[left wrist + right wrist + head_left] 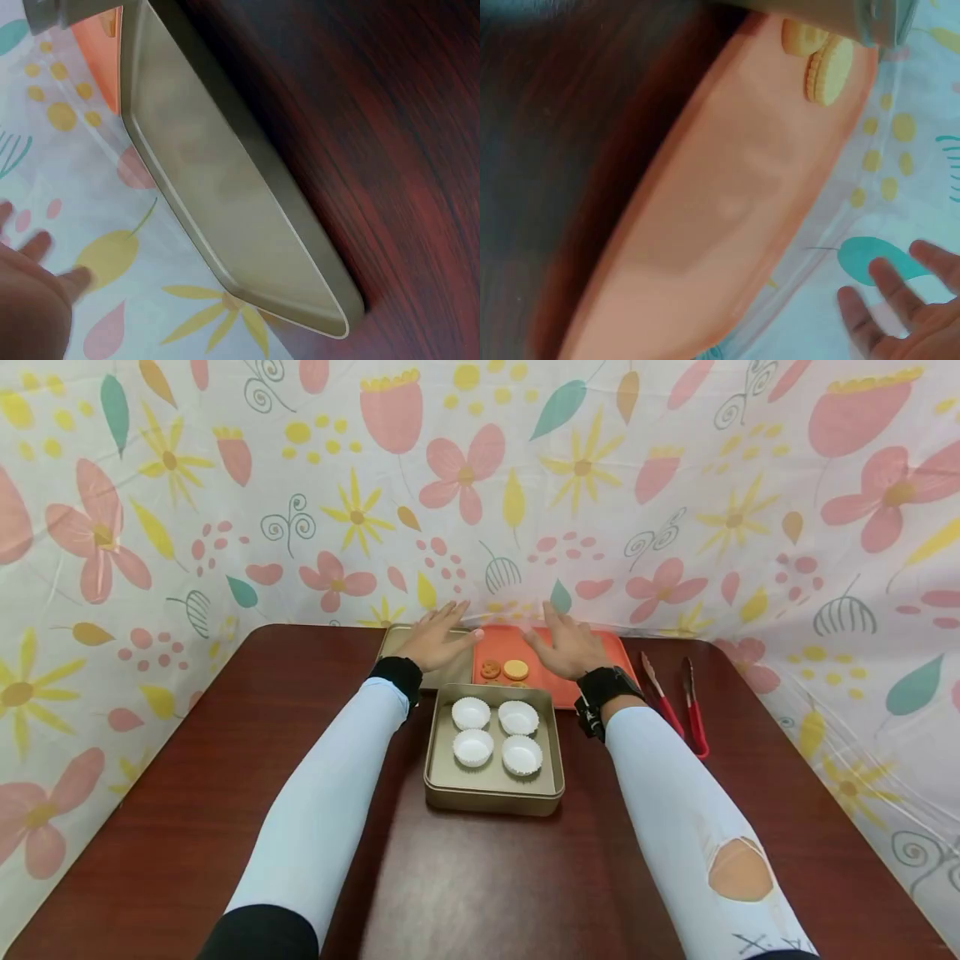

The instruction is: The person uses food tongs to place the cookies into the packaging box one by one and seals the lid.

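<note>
My left hand (438, 642), fingers spread, is over the shallow gold tray (392, 647) at the back of the table. Over the orange tray (613, 653) is my right hand (572, 647), its fingers also spread and nothing in it. Between my forearms stands a square gold tin (495, 802) with several white fluted baking cups (472, 748) inside. A brown cookie (491, 669) and a yellow cookie (515, 670) lie on the orange tray behind the tin; its rim partly hides more. The right wrist view shows a thick yellow cookie (831, 71) leaning on another.
Tongs with red handles (697, 727) lie right of the orange tray, partly behind my right sleeve. A flowered cloth (465, 527) hangs behind the dark wooden table (225, 760) and along its sides.
</note>
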`<state>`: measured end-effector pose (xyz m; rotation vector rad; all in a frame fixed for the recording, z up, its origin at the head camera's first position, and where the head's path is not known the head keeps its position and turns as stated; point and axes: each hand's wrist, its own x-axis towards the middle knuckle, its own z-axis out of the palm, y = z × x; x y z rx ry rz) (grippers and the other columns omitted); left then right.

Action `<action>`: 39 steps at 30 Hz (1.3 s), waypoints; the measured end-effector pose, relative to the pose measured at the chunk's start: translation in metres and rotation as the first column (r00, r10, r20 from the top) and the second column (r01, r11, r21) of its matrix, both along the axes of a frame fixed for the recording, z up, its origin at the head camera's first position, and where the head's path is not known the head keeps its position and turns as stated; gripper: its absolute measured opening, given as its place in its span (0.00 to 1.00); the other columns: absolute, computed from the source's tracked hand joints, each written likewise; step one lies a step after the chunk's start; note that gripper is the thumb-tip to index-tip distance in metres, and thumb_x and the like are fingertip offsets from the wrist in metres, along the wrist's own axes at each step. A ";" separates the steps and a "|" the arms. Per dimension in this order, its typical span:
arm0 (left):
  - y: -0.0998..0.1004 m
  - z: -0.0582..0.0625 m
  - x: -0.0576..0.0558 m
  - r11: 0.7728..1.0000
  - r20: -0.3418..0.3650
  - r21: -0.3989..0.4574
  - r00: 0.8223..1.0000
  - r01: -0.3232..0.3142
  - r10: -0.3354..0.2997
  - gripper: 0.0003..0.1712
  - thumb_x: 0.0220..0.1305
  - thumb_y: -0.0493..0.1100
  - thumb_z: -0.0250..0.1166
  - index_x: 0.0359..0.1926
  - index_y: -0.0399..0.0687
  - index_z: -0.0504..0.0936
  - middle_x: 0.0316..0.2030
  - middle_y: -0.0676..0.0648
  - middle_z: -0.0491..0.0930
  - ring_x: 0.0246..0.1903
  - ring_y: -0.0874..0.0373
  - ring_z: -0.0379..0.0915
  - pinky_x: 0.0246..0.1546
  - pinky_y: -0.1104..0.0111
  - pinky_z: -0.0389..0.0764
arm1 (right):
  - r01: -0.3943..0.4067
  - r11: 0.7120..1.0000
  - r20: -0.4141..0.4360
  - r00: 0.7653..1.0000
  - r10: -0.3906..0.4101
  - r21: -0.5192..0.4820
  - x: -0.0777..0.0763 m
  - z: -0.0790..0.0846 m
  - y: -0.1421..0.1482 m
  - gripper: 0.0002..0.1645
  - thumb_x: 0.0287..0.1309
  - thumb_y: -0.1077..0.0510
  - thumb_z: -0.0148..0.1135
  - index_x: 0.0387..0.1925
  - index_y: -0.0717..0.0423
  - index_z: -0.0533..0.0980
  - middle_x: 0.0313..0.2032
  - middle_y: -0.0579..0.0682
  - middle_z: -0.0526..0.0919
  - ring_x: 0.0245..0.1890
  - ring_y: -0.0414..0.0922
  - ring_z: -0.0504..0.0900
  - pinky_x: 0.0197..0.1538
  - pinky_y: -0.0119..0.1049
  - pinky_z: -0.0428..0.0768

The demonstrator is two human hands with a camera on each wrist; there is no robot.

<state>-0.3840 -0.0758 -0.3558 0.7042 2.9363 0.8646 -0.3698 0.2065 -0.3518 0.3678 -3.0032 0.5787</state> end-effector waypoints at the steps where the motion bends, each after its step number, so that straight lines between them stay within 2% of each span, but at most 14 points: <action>1: -0.001 -0.001 0.001 0.999 0.001 0.031 1.000 0.021 -0.021 0.46 0.74 0.73 0.46 0.83 0.62 0.45 0.81 0.46 0.44 0.79 0.40 0.35 0.79 0.44 0.37 | -0.010 1.000 -0.007 1.000 0.010 -0.025 0.001 0.000 0.002 0.54 0.71 0.22 0.32 0.83 0.47 0.37 0.79 0.63 0.52 0.76 0.70 0.49 0.73 0.72 0.52; 3: -0.004 -0.001 0.003 0.991 0.011 0.117 0.998 0.063 -0.064 0.44 0.75 0.69 0.49 0.83 0.62 0.47 0.81 0.47 0.47 0.80 0.45 0.38 0.80 0.48 0.42 | -0.035 0.996 -0.034 0.999 0.032 -0.082 0.004 -0.002 0.005 0.50 0.74 0.26 0.33 0.83 0.49 0.40 0.78 0.63 0.54 0.77 0.65 0.52 0.74 0.67 0.56; 5: -0.007 -0.001 0.004 0.970 0.041 0.230 0.995 0.083 -0.095 0.41 0.76 0.66 0.51 0.82 0.62 0.51 0.80 0.48 0.53 0.79 0.48 0.44 0.79 0.50 0.48 | -0.065 0.984 -0.062 0.997 0.055 -0.165 0.006 -0.003 0.008 0.46 0.77 0.30 0.35 0.82 0.52 0.44 0.77 0.64 0.58 0.76 0.62 0.56 0.74 0.63 0.60; 8: -0.012 -0.001 0.007 0.914 0.093 0.400 0.989 0.070 -0.116 0.36 0.77 0.61 0.55 0.80 0.59 0.60 0.75 0.48 0.63 0.74 0.49 0.57 0.74 0.49 0.62 | -0.096 0.951 -0.086 0.994 0.074 -0.294 0.010 -0.003 0.012 0.45 0.78 0.31 0.34 0.80 0.56 0.53 0.75 0.62 0.63 0.75 0.59 0.61 0.75 0.58 0.63; 12: -0.018 -0.007 0.009 0.852 0.120 0.522 0.984 0.049 -0.130 0.30 0.78 0.56 0.55 0.74 0.52 0.71 0.69 0.46 0.72 0.66 0.46 0.67 0.67 0.49 0.71 | -0.077 0.899 -0.060 0.997 0.057 -0.431 0.016 -0.005 0.018 0.47 0.77 0.28 0.34 0.75 0.61 0.65 0.70 0.62 0.70 0.71 0.58 0.67 0.72 0.55 0.67; 13: -0.020 -0.008 0.010 0.836 0.120 0.546 0.983 0.052 -0.140 0.28 0.78 0.55 0.55 0.73 0.50 0.72 0.68 0.45 0.73 0.65 0.45 0.68 0.67 0.48 0.72 | -0.076 0.891 -0.061 0.997 0.054 -0.447 0.017 -0.005 0.019 0.46 0.77 0.29 0.34 0.69 0.63 0.71 0.63 0.65 0.76 0.65 0.58 0.72 0.68 0.53 0.71; 16: -0.023 -0.012 0.012 0.796 0.111 0.601 0.980 0.068 -0.168 0.27 0.80 0.52 0.53 0.71 0.46 0.73 0.67 0.43 0.74 0.62 0.44 0.71 0.64 0.47 0.74 | -0.072 0.886 -0.060 0.997 0.050 -0.457 0.019 -0.008 0.022 0.42 0.78 0.32 0.37 0.66 0.63 0.74 0.59 0.64 0.78 0.61 0.58 0.75 0.64 0.54 0.73; 19: -0.027 -0.014 0.014 0.760 0.106 0.645 0.975 0.082 -0.194 0.26 0.81 0.50 0.52 0.70 0.43 0.73 0.64 0.40 0.75 0.58 0.46 0.72 0.62 0.46 0.75 | -0.087 0.901 -0.058 0.996 0.068 -0.424 0.021 -0.011 0.023 0.41 0.78 0.33 0.39 0.67 0.61 0.74 0.58 0.64 0.80 0.58 0.60 0.78 0.63 0.56 0.75; 20: -0.028 -0.013 0.015 0.753 0.109 0.654 0.974 0.080 -0.198 0.26 0.81 0.50 0.51 0.70 0.43 0.74 0.63 0.40 0.75 0.57 0.47 0.72 0.62 0.47 0.75 | -0.091 0.904 -0.050 0.996 0.076 -0.418 0.022 -0.013 0.024 0.42 0.78 0.32 0.39 0.72 0.60 0.70 0.64 0.63 0.77 0.62 0.60 0.76 0.65 0.57 0.74; 21: -0.029 -0.013 0.017 0.741 0.120 0.667 0.971 0.074 -0.205 0.25 0.81 0.50 0.51 0.70 0.43 0.74 0.62 0.39 0.76 0.56 0.47 0.73 0.61 0.47 0.75 | -0.093 0.906 -0.042 0.996 0.084 -0.414 0.023 -0.014 0.024 0.43 0.78 0.31 0.39 0.72 0.60 0.69 0.63 0.64 0.77 0.59 0.62 0.78 0.63 0.57 0.75; 25: -0.027 -0.010 0.022 0.694 0.203 0.718 0.940 0.047 -0.274 0.28 0.82 0.52 0.49 0.72 0.42 0.71 0.62 0.36 0.75 0.58 0.42 0.72 0.64 0.44 0.73 | -0.109 0.909 -0.026 0.994 0.108 -0.403 0.025 -0.018 0.023 0.43 0.78 0.32 0.37 0.70 0.62 0.71 0.58 0.66 0.79 0.50 0.65 0.81 0.56 0.57 0.79; 30: -0.022 -0.007 0.032 0.683 0.267 0.728 0.889 0.067 -0.372 0.31 0.82 0.53 0.47 0.74 0.39 0.67 0.64 0.30 0.72 0.62 0.30 0.66 0.66 0.37 0.67 | -0.120 0.910 -0.002 0.992 0.130 -0.397 0.027 -0.022 0.021 0.43 0.77 0.30 0.38 0.65 0.61 0.75 0.52 0.67 0.81 0.43 0.64 0.82 0.49 0.53 0.81; 35: -0.024 -0.015 0.036 0.685 0.319 0.728 0.871 0.028 -0.374 0.30 0.83 0.53 0.47 0.73 0.36 0.67 0.65 0.31 0.72 0.64 0.29 0.65 0.67 0.37 0.67 | -0.210 0.904 -0.008 0.975 0.223 -0.373 0.030 -0.026 0.017 0.34 0.79 0.37 0.44 0.59 0.60 0.79 0.48 0.66 0.82 0.40 0.60 0.80 0.44 0.48 0.78; 39: -0.028 -0.022 0.037 0.709 0.344 0.705 0.864 0.022 -0.369 0.29 0.83 0.51 0.48 0.72 0.36 0.69 0.64 0.29 0.72 0.64 0.29 0.66 0.67 0.40 0.69 | -0.269 0.897 0.021 0.956 0.294 -0.352 0.031 -0.026 0.017 0.26 0.78 0.44 0.52 0.56 0.60 0.81 0.50 0.63 0.83 0.44 0.55 0.78 0.47 0.47 0.76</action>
